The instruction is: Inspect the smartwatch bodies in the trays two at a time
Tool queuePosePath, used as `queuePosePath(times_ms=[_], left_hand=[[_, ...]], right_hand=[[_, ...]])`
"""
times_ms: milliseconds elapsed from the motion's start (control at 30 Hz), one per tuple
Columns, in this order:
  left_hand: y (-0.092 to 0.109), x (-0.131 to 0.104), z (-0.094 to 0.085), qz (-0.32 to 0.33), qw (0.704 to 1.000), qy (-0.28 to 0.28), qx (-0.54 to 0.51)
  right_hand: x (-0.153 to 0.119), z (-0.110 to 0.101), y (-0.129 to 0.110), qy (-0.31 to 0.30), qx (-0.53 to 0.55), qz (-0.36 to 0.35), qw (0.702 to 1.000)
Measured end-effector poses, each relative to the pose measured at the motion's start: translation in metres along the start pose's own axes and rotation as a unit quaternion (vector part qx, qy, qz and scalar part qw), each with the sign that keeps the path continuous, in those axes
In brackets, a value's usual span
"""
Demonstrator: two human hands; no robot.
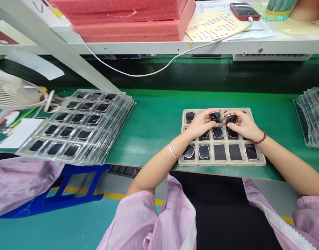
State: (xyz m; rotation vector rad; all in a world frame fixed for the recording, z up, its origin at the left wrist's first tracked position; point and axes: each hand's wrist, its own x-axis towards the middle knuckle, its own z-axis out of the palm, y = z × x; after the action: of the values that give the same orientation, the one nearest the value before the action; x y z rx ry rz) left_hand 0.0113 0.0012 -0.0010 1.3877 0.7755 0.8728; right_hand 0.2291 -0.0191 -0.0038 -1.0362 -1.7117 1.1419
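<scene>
My left hand [203, 122] is closed on a smartwatch case [215, 116] with a dark, rounded-square screen, held by its edges. Another smartwatch case [230, 119], tilted, is pinched in the fingers of my right hand [243, 124]. Both are just above a beige compartment tray [184, 162] on the green bench. More watch cases lie in the tray, such as one at the front left [204, 151] and one at the front right [251, 152]. Two front compartments show only their dark bottoms. My hands hide parts of the back rows.
Left of me, stacked clear plastic trays [97, 140] hold more watch cases, beside a white fan [16, 92]. Another clear tray stack [311, 118] stands at the right edge. A white cable [149, 75] droops below the shelf [138, 48], which carries red foam blocks [128, 26] and a phone [244, 11].
</scene>
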Motion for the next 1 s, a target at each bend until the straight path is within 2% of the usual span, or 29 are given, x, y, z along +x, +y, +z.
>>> queuePosePath(times_ms=[1000], left_hand=[[0.0023, -0.0001, 0.0005, -0.008, 1.0, -0.013, 0.009]], right_hand=[[-0.0018, 0.0018, -0.0063, -0.019, -0.054, -0.004, 0.998]])
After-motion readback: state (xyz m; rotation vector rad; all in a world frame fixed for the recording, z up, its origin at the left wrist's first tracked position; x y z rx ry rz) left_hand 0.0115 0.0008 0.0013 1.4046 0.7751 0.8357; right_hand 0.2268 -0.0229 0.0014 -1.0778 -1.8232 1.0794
